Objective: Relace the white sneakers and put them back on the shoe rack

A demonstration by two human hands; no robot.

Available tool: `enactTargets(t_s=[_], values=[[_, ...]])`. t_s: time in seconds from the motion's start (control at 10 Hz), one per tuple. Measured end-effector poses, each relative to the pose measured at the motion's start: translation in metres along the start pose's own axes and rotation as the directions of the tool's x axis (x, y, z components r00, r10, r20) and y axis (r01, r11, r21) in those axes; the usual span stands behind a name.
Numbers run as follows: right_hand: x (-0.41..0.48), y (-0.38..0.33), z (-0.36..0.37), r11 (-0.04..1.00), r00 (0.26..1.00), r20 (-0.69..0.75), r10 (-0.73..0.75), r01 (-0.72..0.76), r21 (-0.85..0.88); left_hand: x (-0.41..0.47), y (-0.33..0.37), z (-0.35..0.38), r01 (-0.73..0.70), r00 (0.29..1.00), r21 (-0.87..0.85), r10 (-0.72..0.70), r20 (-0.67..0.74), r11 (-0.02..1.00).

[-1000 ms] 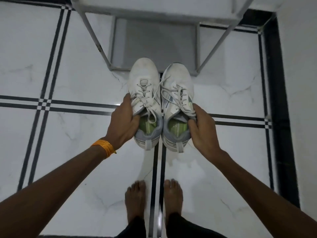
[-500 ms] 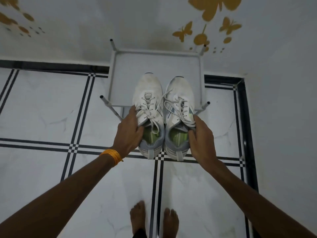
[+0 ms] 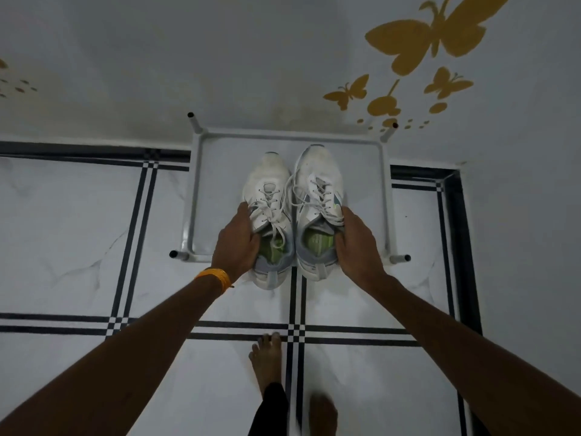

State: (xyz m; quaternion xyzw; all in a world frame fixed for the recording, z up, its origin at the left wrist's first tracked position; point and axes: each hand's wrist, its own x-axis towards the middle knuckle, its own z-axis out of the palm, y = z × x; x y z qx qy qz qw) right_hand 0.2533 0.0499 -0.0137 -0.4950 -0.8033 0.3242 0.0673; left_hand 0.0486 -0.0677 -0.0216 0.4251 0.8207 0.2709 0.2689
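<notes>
Two laced white sneakers with green insoles are held side by side over the top of the grey metal shoe rack [image 3: 196,196]. My left hand [image 3: 234,243] grips the left sneaker [image 3: 268,196] at its collar, thumb inside the opening. My right hand [image 3: 356,243] grips the right sneaker [image 3: 319,187] the same way on its outer side. Their toes point at the wall and reach over the rack's top shelf; the heels hang past its front edge. Whether the soles touch the shelf I cannot tell.
The rack stands against a white wall [image 3: 251,58] with yellow butterfly decals [image 3: 421,45]. Four short open posts stick up at its corners. My bare feet [image 3: 267,360] stand on the white tiled floor with black stripes. A side wall closes the right.
The view has risen from low by the rack to above it. Both hands have carried the sneakers up and forward over the top shelf. My left foot has stepped forward.
</notes>
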Motion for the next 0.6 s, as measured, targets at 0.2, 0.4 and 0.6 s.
enactTargets(t_s=[0.2, 0.4, 0.6], values=[[0.041, 0.017, 0.017, 1.0, 1.0, 0.017, 0.003, -0.002, -0.014, 0.047, -0.011, 0.018, 0.017, 1.0, 0.008, -0.017, -0.017, 1.0], [0.057, 0.029, 0.025, 0.999, 1.0, 0.002, 0.017, -0.017, 0.032, 0.074, -0.019, 0.029, 0.022, 0.999, 0.036, -0.023, 0.027, 0.999], [0.066, 0.033, 0.014, 0.995, 0.983, 0.179, 0.038, -0.053, 0.081, 0.081, -0.011, 0.014, 0.041, 0.985, 0.184, -0.071, 0.16, 0.982]])
